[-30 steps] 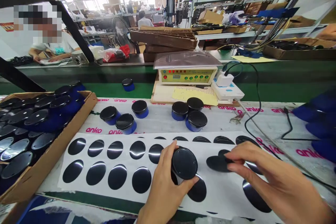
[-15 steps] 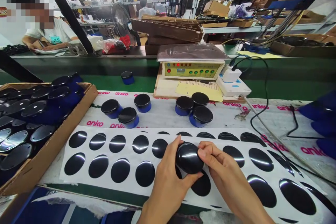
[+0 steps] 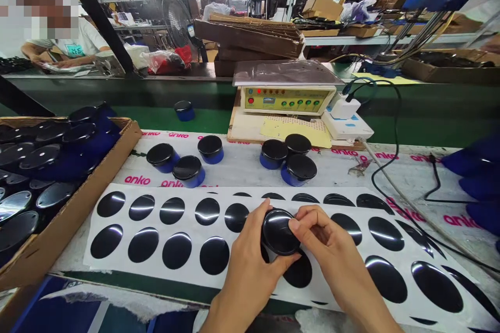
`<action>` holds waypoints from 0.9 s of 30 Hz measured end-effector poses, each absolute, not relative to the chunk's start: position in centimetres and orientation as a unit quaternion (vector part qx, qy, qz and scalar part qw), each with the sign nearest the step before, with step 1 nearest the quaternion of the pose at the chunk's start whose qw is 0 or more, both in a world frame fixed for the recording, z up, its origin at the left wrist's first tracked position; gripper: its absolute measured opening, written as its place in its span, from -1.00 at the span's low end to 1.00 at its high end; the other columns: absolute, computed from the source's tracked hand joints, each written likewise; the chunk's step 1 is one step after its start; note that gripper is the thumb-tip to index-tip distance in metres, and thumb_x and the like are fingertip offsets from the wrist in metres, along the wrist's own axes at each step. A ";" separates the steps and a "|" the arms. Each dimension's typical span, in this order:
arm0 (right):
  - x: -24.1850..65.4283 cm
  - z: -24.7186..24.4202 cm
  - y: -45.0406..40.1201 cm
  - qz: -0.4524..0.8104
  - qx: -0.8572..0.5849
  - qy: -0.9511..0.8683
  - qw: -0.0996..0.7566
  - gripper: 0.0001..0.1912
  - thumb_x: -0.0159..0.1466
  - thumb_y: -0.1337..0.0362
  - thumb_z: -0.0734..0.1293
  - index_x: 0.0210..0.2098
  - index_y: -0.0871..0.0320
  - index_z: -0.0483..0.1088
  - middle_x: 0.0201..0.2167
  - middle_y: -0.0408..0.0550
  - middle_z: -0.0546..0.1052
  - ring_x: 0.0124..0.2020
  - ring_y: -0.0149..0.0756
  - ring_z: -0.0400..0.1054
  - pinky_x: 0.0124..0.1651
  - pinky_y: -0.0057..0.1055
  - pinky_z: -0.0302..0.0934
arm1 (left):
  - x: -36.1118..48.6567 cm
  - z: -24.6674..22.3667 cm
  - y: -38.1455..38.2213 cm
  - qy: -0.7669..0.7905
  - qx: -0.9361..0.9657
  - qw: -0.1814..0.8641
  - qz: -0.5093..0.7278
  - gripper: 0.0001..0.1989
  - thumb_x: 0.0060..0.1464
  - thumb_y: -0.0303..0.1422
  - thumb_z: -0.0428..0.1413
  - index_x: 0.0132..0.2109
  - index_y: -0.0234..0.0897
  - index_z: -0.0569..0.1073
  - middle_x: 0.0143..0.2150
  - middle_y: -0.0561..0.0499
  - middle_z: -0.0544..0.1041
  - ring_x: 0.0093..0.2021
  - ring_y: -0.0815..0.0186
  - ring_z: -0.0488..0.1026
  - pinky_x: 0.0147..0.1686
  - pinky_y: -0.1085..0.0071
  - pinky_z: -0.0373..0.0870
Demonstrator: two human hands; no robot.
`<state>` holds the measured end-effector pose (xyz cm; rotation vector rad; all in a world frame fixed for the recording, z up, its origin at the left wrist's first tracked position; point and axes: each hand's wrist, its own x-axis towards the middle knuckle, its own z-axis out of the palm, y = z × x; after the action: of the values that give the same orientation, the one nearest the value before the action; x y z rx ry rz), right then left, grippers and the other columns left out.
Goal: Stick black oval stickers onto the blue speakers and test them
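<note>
Resting low at centre frame, round glossy black-topped puck (image 3: 278, 231), clamped in left hand (image 3: 250, 263) grip, thumb beneath. Right hand (image 3: 326, 247) fingertips pinched together on its right rim. Below, white sheet (image 3: 250, 270) of shiny black oval stickers on desk (image 3: 242, 166). Beyond, blue-bodied pucks (image 3: 289, 158); at left, cardboard box (image 3: 78, 208).

workbench (image 3: 250, 169) bears a white sticker sheet (image 3: 117, 250), blue jars (image 3: 189, 170), cardboard box (image 3: 78, 208).
</note>
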<state>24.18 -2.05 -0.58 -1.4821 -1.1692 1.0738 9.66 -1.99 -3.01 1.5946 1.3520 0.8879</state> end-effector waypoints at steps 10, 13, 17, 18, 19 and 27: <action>23.4 -0.4 -2.8 0.206 -0.622 -0.627 0.421 -0.78 0.33 0.22 0.20 -0.45 0.07 0.18 -0.42 -0.13 0.29 -0.40 -0.31 0.23 -0.38 -0.39 0.15 | 9.5 -3.0 -2.0 0.499 0.720 0.352 0.330 -0.26 0.09 -0.39 0.16 0.30 0.15 0.00 0.27 0.06 0.24 0.24 0.20 0.26 0.15 0.23 0.32; 24.7 0.1 -2.3 0.099 -0.630 -0.679 0.364 -0.78 0.35 0.22 0.18 -0.44 0.07 0.20 -0.43 -0.12 0.33 -0.42 -0.30 0.26 -0.35 -0.36 0.14 | 9.2 -2.4 -2.6 0.480 0.775 0.305 0.275 -0.36 0.18 -0.39 0.05 0.32 0.14 0.01 0.27 -0.04 0.18 0.22 0.12 0.26 0.09 0.17 0.37; 28.7 1.0 -1.3 0.027 -0.678 -0.646 0.350 -0.70 0.35 0.09 0.15 -0.46 0.06 0.24 -0.45 -0.11 0.39 -0.48 -0.32 0.30 -0.42 -0.37 0.16 | 7.9 0.0 -2.2 0.413 0.850 0.254 0.208 -0.50 0.24 -0.33 -0.02 0.26 0.20 0.15 0.32 -0.07 0.05 0.15 0.08 0.34 0.02 0.19 0.43; 29.8 1.2 -1.3 0.024 -0.685 -0.640 0.346 -0.69 0.34 0.05 0.15 -0.46 0.05 0.25 -0.47 -0.13 0.40 -0.52 -0.33 0.29 -0.47 -0.39 0.16 | 7.4 1.0 -1.2 0.396 0.862 0.239 0.207 -0.52 0.24 -0.32 -0.03 0.26 0.20 0.17 0.32 -0.06 0.03 0.12 0.10 0.37 0.02 0.22 0.43; 30.7 1.4 -1.3 0.024 -0.687 -0.641 0.341 -0.68 0.32 0.02 0.16 -0.46 0.04 0.26 -0.50 -0.14 0.40 -0.56 -0.34 0.28 -0.54 -0.40 0.15 | 6.8 2.1 0.4 0.399 0.865 0.217 0.213 -0.52 0.24 -0.31 -0.02 0.26 0.19 0.17 0.30 -0.05 0.03 0.09 0.14 0.39 0.02 0.26 0.43; 29.9 0.4 -4.5 0.155 -0.510 -0.791 0.300 -0.89 0.25 0.20 0.27 -0.20 -0.11 0.34 -0.39 -0.18 0.56 -0.45 -0.31 0.50 -0.45 -0.50 0.42 | 3.2 7.4 22.2 0.649 0.725 0.062 0.223 -0.58 0.19 -0.29 0.10 0.16 -0.27 0.28 0.15 -0.15 0.30 0.00 0.15 0.42 -0.02 0.08 0.39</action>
<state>29.90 -4.47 0.45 -1.3533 -2.1009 0.4124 3.17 22.19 7.42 2.1915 1.9610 0.6741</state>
